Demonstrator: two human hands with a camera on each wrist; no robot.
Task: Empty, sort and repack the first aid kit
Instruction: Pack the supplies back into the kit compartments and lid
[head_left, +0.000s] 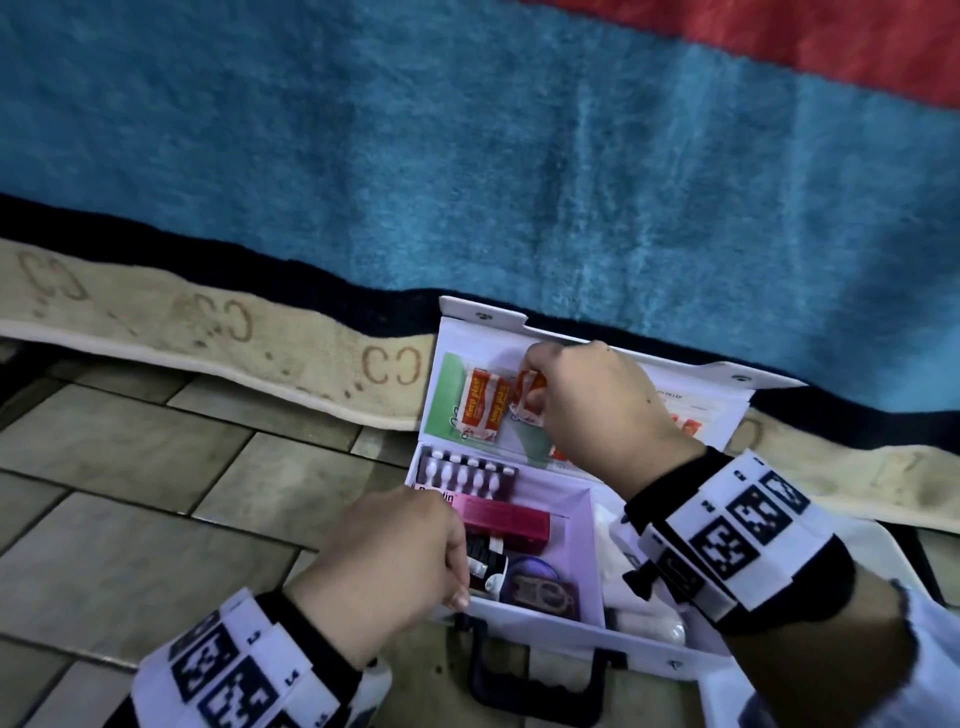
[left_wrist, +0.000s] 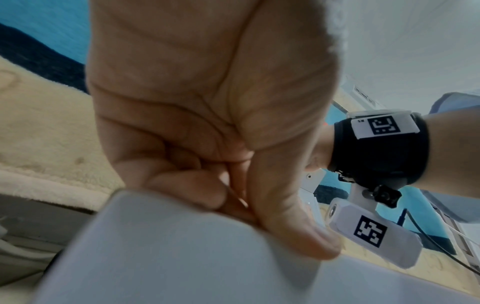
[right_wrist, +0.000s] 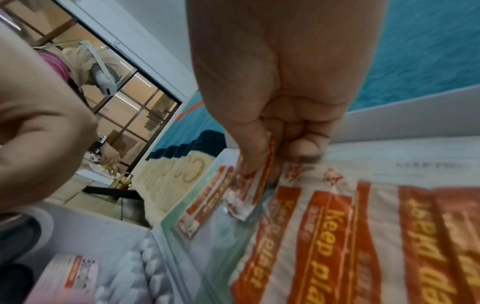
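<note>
Kit (head_left: 582, 525) lies open on the floor (head_left: 130, 483) against a blanket (head_left: 467, 156) — right hand (head_left: 597, 410) pinches a plaster (head_left: 524, 397) at the lid's pocket. Left hand (head_left: 395, 556) curls over the kit's near-left rim, thumb outside.

The left hand (left_wrist: 207, 102) is seen from the palm side, its fingers (left_wrist: 187, 185) curled and the thumb (left_wrist: 293, 226) pressed on the white wall of the first aid kit (left_wrist: 182, 257). At three o'clock, the right wrist is wrapped by a black marker band (left_wrist: 381, 148). A cream blanket (left_wrist: 44, 127) is spread at nine o'clock
</note>
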